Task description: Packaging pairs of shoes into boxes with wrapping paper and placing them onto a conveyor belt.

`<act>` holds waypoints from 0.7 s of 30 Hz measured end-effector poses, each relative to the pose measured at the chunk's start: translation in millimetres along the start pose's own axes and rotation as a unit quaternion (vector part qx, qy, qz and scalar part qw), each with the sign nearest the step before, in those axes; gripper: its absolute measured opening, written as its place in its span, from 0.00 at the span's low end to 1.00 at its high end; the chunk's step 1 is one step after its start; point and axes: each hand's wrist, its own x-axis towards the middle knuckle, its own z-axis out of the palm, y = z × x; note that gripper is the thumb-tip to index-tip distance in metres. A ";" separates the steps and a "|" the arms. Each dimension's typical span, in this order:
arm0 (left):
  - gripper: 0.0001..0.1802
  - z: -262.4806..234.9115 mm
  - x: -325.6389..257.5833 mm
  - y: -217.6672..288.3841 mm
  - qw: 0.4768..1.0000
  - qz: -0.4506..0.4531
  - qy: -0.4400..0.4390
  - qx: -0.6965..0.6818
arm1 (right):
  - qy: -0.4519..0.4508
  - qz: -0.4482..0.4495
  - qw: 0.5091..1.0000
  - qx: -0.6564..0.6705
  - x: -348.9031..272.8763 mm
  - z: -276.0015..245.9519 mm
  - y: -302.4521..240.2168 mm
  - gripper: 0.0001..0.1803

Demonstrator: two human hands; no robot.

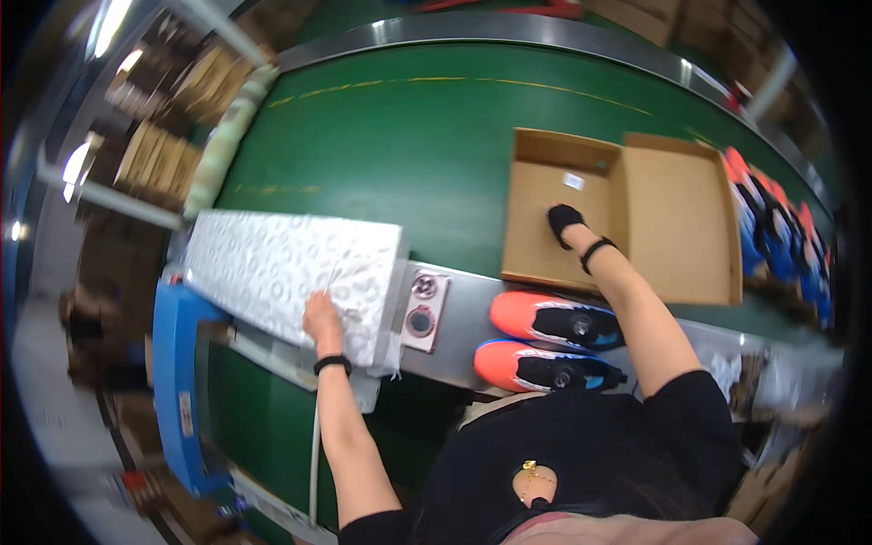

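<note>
At your far left, a blue metal frame (173, 363) stands beside the line, and over it lies a stack of white tissue sheets with a pale ring pattern (291, 268). It sits close to your body, which in my judgement keeps the sheets within easy reach. Your left hand (322, 316) rests on the near edge of that stack, fingers bent and pinching at the top sheet, which lifts into a small crease just above your knuckles. The hand is partly closed on the paper, not spread flat.

Just right of the stack, a small grey control panel with two round buttons (424, 309) is set into the steel edge of the surface (463, 318). Next come two orange and black sports shoes with blue heels (554, 341), lying side by side on that steel edge, touching or nearly so, directly in front of you and just below the box, probably staged there to be close at hand.

Beyond them, on the green conveyor belt (400, 136), sits an open brown cardboard shoe box (554, 218) with its lid (681, 218) hinged open to the right. Your right hand (565, 221), in a black glove, reaches into the box and presses on its floor; I cannot tell how far its fingers are spread. Your two hands are well apart.

At the far right, a row of more orange, blue and black shoes (772, 227) lies along the belt, beside the lid.
</note>
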 end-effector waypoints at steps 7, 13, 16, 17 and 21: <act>0.16 -77.5 35.7 -47.9 0.958 -0.148 0.220 -0.105 | -0.176 0.033 0.946 0.270 -24.5 -88.1 -63.0 0.08; 0.13 -201.4 71.3 32.3 0.875 -0.064 0.344 -0.334 | -0.266 -0.146 0.770 0.560 -116.1 -170.9 -120.9 0.09; 0.10 -234.4 56.5 129.1 0.807 -0.031 0.172 -0.564 | -0.305 -0.109 0.750 0.576 -149.8 -189.8 -145.9 0.08; 0.10 -237.0 49.4 163.5 0.797 0.002 0.104 -0.595 | -0.300 -0.125 0.741 0.588 -155.7 -190.1 -147.1 0.08; 0.09 -217.6 34.5 259.8 0.703 0.113 -0.051 -0.701 | -0.139 -0.192 0.760 0.605 -206.9 -211.3 -164.4 0.13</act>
